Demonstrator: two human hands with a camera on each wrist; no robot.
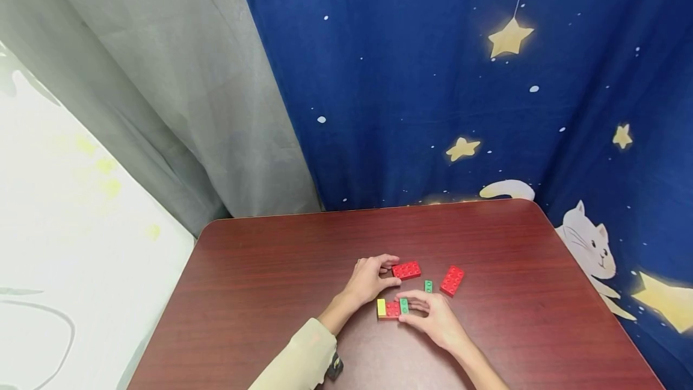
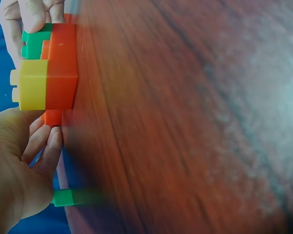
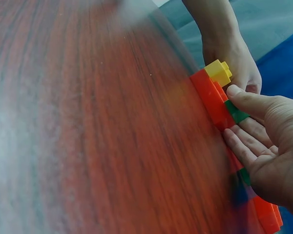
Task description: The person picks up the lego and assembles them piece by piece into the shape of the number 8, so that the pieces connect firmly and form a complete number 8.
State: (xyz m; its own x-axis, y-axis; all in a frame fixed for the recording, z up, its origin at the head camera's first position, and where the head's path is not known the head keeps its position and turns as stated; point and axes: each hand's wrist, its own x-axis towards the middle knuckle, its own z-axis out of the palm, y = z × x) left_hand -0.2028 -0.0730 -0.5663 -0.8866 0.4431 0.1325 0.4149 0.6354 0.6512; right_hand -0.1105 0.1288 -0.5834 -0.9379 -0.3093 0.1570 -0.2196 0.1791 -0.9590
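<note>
My right hand (image 1: 435,318) holds a red toy building brick (image 1: 392,310) by its right end, thumb in front and fingers behind. On top of that brick sit a yellow brick (image 1: 381,307) at the left end and a small green brick (image 1: 403,306) at the right end. Farther back, my left hand (image 1: 368,278) reaches around the left end of a loose red brick (image 1: 407,270), with the thumb on the near side and the index finger on the far side. In the left wrist view, the yellow brick (image 2: 33,85) and its base partly hide that loose brick.
Another red brick (image 1: 452,280) lies to the right, its studs up. A second small green brick (image 1: 428,286) stands between the loose red bricks, just beyond my right fingers. The brown wooden table (image 1: 271,294) ends at a blue curtain (image 1: 411,77) and a grey one (image 1: 162,77).
</note>
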